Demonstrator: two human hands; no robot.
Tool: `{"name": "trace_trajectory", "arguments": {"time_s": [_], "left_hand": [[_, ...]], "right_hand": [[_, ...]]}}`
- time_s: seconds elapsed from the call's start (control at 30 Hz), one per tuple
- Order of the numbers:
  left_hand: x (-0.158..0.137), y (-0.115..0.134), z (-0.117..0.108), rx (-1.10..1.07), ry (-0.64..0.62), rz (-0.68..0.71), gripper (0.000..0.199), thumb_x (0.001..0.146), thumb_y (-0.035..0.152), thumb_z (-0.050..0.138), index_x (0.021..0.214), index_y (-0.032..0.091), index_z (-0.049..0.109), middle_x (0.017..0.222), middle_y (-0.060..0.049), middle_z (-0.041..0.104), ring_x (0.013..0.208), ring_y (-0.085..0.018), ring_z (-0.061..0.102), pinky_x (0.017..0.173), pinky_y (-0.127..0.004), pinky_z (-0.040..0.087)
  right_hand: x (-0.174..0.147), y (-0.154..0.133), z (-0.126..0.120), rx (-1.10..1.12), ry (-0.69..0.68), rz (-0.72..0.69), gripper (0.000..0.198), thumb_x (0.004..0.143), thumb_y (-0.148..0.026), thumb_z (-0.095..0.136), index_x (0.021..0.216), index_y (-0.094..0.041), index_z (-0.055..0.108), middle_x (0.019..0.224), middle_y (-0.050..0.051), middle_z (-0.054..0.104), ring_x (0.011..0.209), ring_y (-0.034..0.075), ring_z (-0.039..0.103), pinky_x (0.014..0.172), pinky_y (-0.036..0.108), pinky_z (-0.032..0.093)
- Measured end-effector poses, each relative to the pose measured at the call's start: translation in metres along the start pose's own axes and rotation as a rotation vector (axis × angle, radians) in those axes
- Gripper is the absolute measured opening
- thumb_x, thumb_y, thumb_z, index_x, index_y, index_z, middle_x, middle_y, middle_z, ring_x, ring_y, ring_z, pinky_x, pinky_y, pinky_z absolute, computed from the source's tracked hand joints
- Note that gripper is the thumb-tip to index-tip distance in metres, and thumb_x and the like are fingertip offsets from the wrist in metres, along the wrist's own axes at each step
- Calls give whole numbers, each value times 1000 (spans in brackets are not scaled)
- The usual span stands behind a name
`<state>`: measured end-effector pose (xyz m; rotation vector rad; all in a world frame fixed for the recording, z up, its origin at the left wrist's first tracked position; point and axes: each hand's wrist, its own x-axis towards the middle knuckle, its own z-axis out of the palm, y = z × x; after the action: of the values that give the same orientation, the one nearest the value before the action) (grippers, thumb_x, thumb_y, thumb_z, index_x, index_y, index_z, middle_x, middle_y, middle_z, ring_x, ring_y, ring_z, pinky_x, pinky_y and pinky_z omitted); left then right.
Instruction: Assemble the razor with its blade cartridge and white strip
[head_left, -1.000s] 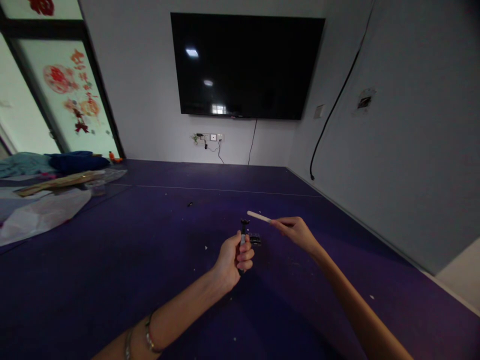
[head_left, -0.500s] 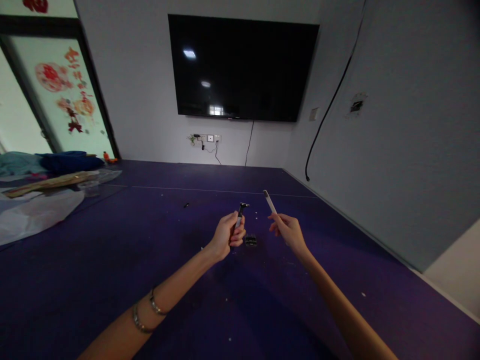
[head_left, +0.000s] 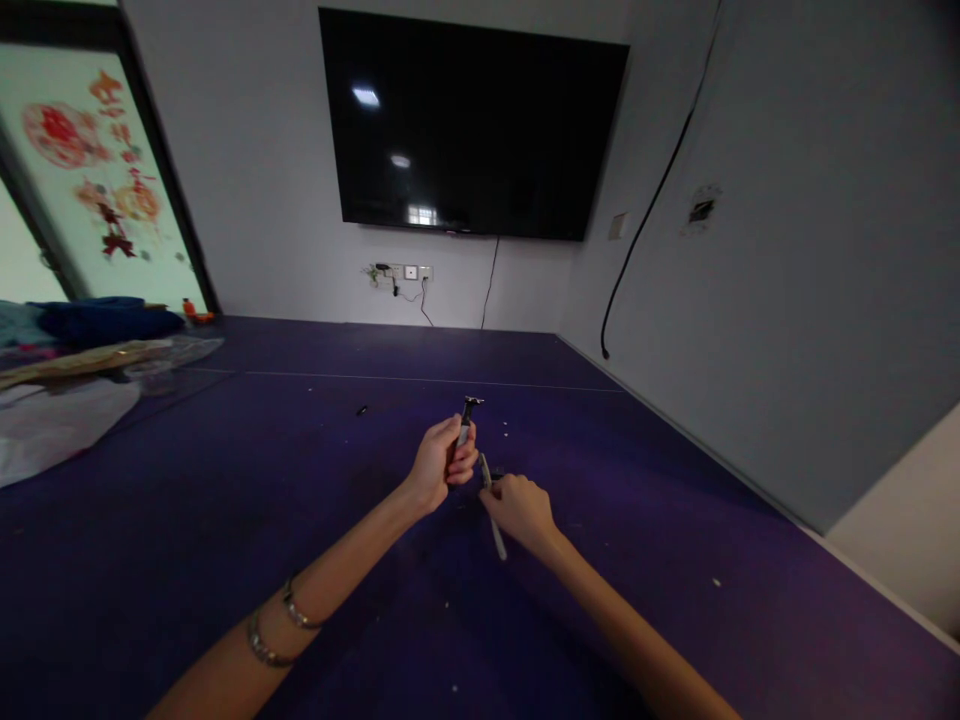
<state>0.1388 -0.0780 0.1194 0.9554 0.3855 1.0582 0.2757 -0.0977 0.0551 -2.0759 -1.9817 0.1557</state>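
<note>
My left hand (head_left: 439,465) is closed around a small dark electric trimmer (head_left: 465,425), its T-shaped head pointing up. A grey band shows on the trimmer's body; the rest is hidden by my fingers. Close to its right, my right hand (head_left: 521,510) pinches a slim white stick (head_left: 496,535) low by the purple surface (head_left: 337,560). The stick slants, its lower end toward me; whether it touches the surface I cannot tell. Just behind my right fingers, a small dark comb-like piece (head_left: 498,473) is mostly hidden.
A small black object (head_left: 361,410) lies farther back on the left. White specks (head_left: 505,430) dot the surface. Plastic bags (head_left: 67,430) and blue cloth (head_left: 112,320) are piled at far left. A black cable (head_left: 645,225) hangs down the right wall; a television (head_left: 472,125) is mounted ahead.
My right hand has moved down and left with the white stick, from raised in the air to beside the dark piece. My left hand still holds the trimmer. The view has turned slightly right.
</note>
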Motion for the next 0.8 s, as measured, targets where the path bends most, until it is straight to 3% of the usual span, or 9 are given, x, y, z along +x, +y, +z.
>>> {"name": "trace_trajectory", "arguments": {"time_s": [0.23, 0.8], "left_hand": [[-2, 0, 1, -25, 3, 4, 27, 84, 37, 49, 70, 14, 48, 45, 8, 30, 32, -2, 20, 29, -11, 15], [-3, -8, 0, -39, 3, -5, 28, 83, 38, 50, 69, 14, 48, 45, 8, 31, 32, -2, 21, 30, -12, 15]], "right_hand": [[-5, -22, 15, -53, -49, -47, 36, 81, -38, 42, 84, -15, 70, 87, 14, 69, 82, 27, 65, 69, 33, 46], [-9, -22, 28, -100, -35, -43, 36, 82, -32, 38, 85, -13, 70, 86, 17, 69, 78, 28, 66, 67, 36, 47]]}}
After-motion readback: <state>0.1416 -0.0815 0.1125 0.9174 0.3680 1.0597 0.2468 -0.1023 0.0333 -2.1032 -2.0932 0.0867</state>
